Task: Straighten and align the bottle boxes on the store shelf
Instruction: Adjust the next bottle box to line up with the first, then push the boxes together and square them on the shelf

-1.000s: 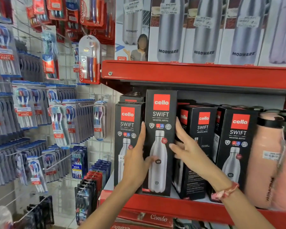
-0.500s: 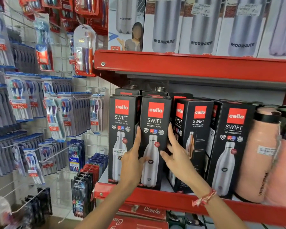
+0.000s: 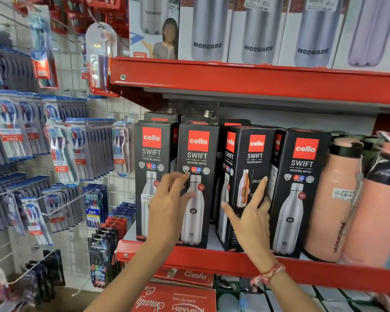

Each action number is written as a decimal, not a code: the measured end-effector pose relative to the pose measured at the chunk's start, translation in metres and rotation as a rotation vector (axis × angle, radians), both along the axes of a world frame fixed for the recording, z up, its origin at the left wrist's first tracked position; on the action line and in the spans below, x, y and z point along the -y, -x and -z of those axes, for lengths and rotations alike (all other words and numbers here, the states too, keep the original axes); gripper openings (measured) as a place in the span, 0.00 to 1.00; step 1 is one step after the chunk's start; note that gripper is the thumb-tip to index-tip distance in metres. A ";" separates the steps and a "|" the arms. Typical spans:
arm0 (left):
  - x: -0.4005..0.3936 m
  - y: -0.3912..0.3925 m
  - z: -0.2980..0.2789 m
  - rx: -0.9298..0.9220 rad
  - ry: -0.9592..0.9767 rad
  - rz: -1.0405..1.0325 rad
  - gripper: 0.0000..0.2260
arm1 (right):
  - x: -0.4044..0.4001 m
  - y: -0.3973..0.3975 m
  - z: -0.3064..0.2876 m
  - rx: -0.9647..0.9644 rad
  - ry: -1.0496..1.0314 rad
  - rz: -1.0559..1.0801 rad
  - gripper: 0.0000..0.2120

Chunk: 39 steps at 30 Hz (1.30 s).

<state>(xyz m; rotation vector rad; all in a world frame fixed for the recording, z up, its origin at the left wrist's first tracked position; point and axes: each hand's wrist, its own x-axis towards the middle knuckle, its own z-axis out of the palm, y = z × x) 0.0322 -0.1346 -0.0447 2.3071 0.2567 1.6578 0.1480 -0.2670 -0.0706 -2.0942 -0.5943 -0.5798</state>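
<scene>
Several black Cello Swift bottle boxes stand in a row on the red middle shelf (image 3: 212, 260). The first box (image 3: 152, 152) and second box (image 3: 198, 158) face front, side by side. The third box (image 3: 249, 167) is turned at an angle, its side panel showing. A fourth box (image 3: 302, 176) faces front at the right. My left hand (image 3: 169, 206) hovers with fingers spread in front of the first two boxes. My right hand (image 3: 252, 217) lies flat on the front of the angled third box, fingers apart, not gripping.
Peach bottles (image 3: 333, 199) stand right of the boxes. White Modware boxes (image 3: 257, 30) fill the upper shelf (image 3: 257, 84). Toothbrush packs (image 3: 61, 154) hang on wire hooks at the left. Red Combo boxes (image 3: 173, 296) sit on the lower shelf.
The second box, held lifted a second ago, now stands on the shelf beside the first. My left hand has let go of it; my right hand has moved right onto the angled third box.
</scene>
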 end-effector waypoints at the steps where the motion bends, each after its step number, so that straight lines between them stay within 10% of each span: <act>1: 0.001 -0.002 -0.001 0.010 0.026 0.087 0.16 | -0.004 0.000 0.002 0.006 -0.016 0.001 0.53; 19: 0.060 -0.059 0.014 -0.197 0.356 0.496 0.50 | 0.090 -0.040 -0.040 -0.145 -0.026 -0.744 0.44; 39: 0.056 -0.075 0.023 -0.397 0.175 0.097 0.37 | 0.034 -0.029 -0.034 0.001 -0.014 -0.281 0.41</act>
